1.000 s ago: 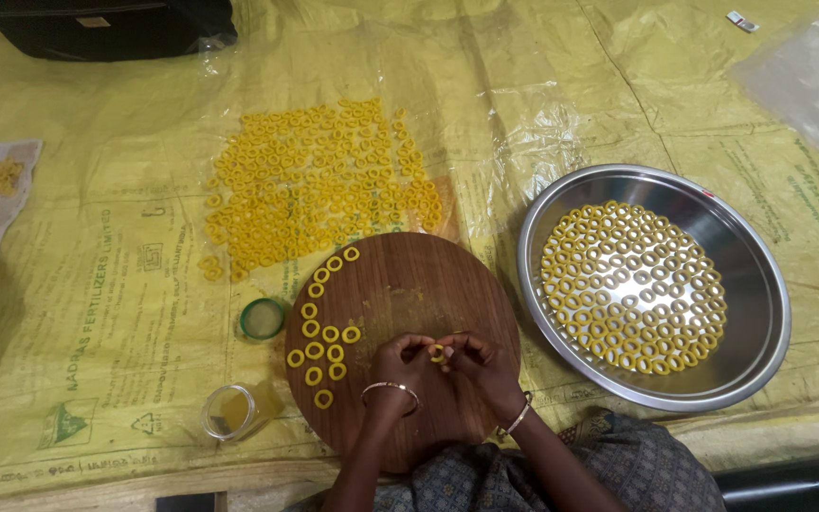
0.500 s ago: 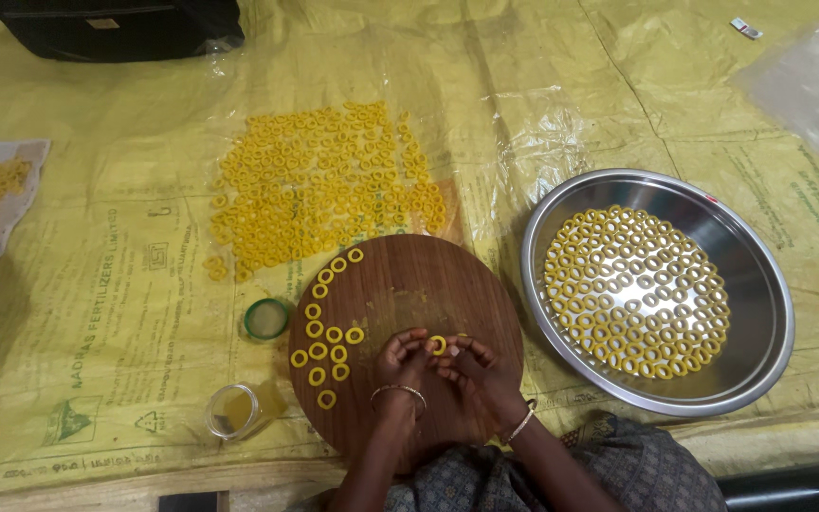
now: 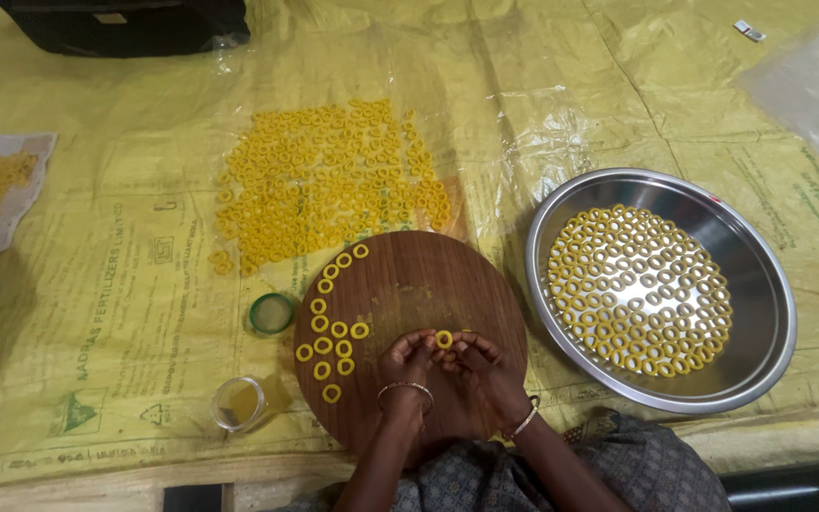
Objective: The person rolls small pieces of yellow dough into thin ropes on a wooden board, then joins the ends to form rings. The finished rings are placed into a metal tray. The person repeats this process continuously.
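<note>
Where the round dark-brown wooden board (image 3: 409,284) meets the near edge of the yellow plastic sheet (image 3: 97,284), both hands work over its near half. The board's far half is bare wood, open room. Its left rim carries a curved cluster of small yellow dough rings (image 3: 331,327). Just beyond the board's far-left edge lies a broad patch of loose yellow dough rings (image 3: 324,180) spread on the sheet. Right of the board, close beside its edge, sits a wide round steel pan (image 3: 760,284), its floor packed with rings in neat rows (image 3: 639,289). Left of the board, a small green-rimmed lid (image 3: 271,313) and a small clear glass jar (image 3: 239,403) sit on the sheet, apart from each other.

Fingers: left hand (image 3: 404,362) and right hand (image 3: 482,365) meet fingertip to fingertip, curled in, nearly closed. Between them a single yellow dough ring (image 3: 444,338) is pinched, just above the board near its centre. Which fingers press it is hard to tell at this scale; both hands appear to share the hold. A thin bangle on each wrist.
</note>
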